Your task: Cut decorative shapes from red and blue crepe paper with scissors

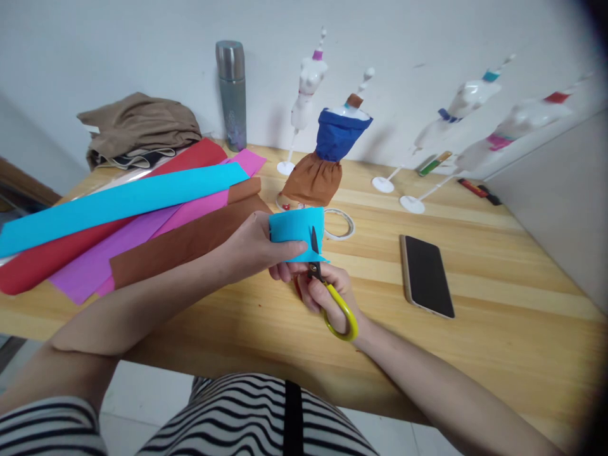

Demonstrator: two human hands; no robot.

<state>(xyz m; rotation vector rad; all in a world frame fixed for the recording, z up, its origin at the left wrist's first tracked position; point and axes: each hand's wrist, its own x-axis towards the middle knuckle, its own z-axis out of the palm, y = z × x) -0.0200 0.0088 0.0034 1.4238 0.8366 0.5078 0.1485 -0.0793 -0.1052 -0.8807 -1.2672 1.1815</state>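
Observation:
My left hand (259, 247) pinches a folded piece of turquoise crepe paper (294, 221), thumb across its front. Closed around the handles of yellow-handled scissors (342, 310) is my right hand (330, 288). The dark blades lie against the right part of the paper, where a small flap sticks out at the lower right edge. Just behind the paper stands a small white mannequin (351, 111) in a blue top (339, 133) and a gathered brown skirt (316, 177). A roll of white tape (349, 228) lies beside it, partly hidden by the paper.
Long rolls of turquoise (118, 202), red and brown paper (190, 237) cover the left side. Behind them are a brown cloth (142, 123) and a thermos (232, 101). More mannequins (308, 82) line the wall. A phone (427, 275) lies right; a green-and-orange item (434, 163) lies farther back.

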